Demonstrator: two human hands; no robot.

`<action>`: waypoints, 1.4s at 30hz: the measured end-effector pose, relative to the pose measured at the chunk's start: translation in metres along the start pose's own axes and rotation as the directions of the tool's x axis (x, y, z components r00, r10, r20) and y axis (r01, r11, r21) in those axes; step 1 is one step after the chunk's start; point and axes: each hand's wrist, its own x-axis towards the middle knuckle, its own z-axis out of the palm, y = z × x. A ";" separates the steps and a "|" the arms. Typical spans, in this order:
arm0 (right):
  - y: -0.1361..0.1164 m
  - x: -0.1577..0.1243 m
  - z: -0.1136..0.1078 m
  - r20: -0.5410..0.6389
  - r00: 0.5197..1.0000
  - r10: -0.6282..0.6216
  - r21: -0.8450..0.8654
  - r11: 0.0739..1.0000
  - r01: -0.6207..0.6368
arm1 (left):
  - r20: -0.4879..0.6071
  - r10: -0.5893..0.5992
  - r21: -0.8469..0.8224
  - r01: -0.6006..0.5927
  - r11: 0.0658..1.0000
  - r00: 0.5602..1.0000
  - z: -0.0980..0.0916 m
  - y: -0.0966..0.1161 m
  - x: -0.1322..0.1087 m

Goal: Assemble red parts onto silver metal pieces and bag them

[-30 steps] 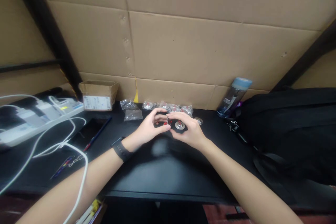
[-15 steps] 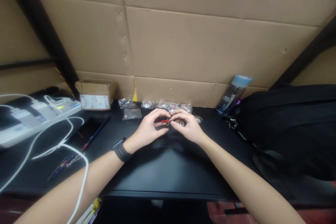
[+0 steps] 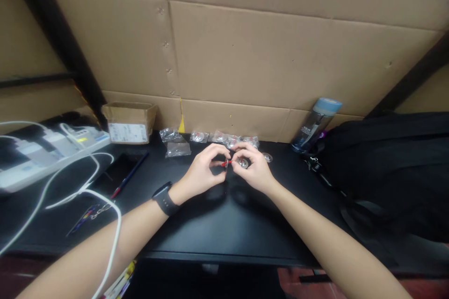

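Note:
Both hands meet above the black table. My left hand, with a dark watch on its wrist, is closed on a small round metal disc seen edge-on between thumb and fingers. A red cord runs through or along the disc; its exact path is too small to tell. My right hand pinches the cord at the disc's right side. A shiny metal disc lies beyond the right fingers, partly hidden, and another metal disc rests farther right.
Clear plastic packets line the back, beside crumpled plastic wrappers. At left are a cardboard box, power strip, white cable, dark tablet-like device and keychain. A bottle and black bag stand right.
The red cord, earlier looping on the left of the disc, now stretches to the right fingers. My right hand has drawn slightly right, and the view has shifted a little.

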 end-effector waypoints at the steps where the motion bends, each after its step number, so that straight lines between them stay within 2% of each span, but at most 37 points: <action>1: 0.000 0.001 -0.002 -0.001 1.000 0.013 -0.004 1.000 -0.013 | -0.010 -0.003 0.005 0.003 1.000 1.000 0.000 0.000 0.000; 8: 0.000 0.005 -0.012 0.002 1.000 0.019 -0.017 1.000 -0.019 | -0.008 -0.041 0.030 0.041 0.999 0.999 0.003 -0.004 0.001; 12: 0.001 0.005 -0.014 0.006 1.000 0.015 -0.053 0.998 -0.015 | 0.029 -0.056 0.106 0.052 0.993 0.998 0.002 -0.008 0.000; 16: 0.010 0.007 -0.019 0.032 0.999 -0.023 -0.146 0.989 0.027 | 0.095 -0.037 0.237 0.014 0.972 0.995 -0.003 -0.014 0.000; 19: 0.018 0.008 -0.026 0.110 0.993 -0.035 -0.286 0.956 0.066 | 0.171 -0.017 0.327 -0.040 0.944 0.985 -0.007 -0.018 0.000; 23: 0.028 0.010 -0.040 0.163 0.986 0.026 -0.432 0.900 0.048 | 0.306 -0.024 0.394 -0.103 0.913 0.952 -0.010 -0.022 -0.001; 26: 0.036 0.011 -0.052 0.174 0.980 0.100 -0.502 0.865 0.001 | 0.361 -0.057 0.414 -0.105 0.904 0.931 -0.010 -0.026 -0.003; 32: 0.053 0.012 -0.067 0.234 0.936 0.263 -0.594 0.801 -0.076 | 0.378 -0.066 0.416 -0.105 0.903 0.923 -0.010 -0.031 -0.005; 38: 0.057 0.013 -0.065 0.269 0.921 0.281 -0.575 0.814 -0.080 | 0.374 -0.056 0.420 -0.115 0.900 0.926 -0.010 -0.035 -0.005; 42: 0.055 0.014 -0.068 0.261 0.922 0.284 -0.545 0.832 -0.102 | 0.354 -0.042 0.506 -0.153 0.849 0.934 -0.004 -0.033 -0.004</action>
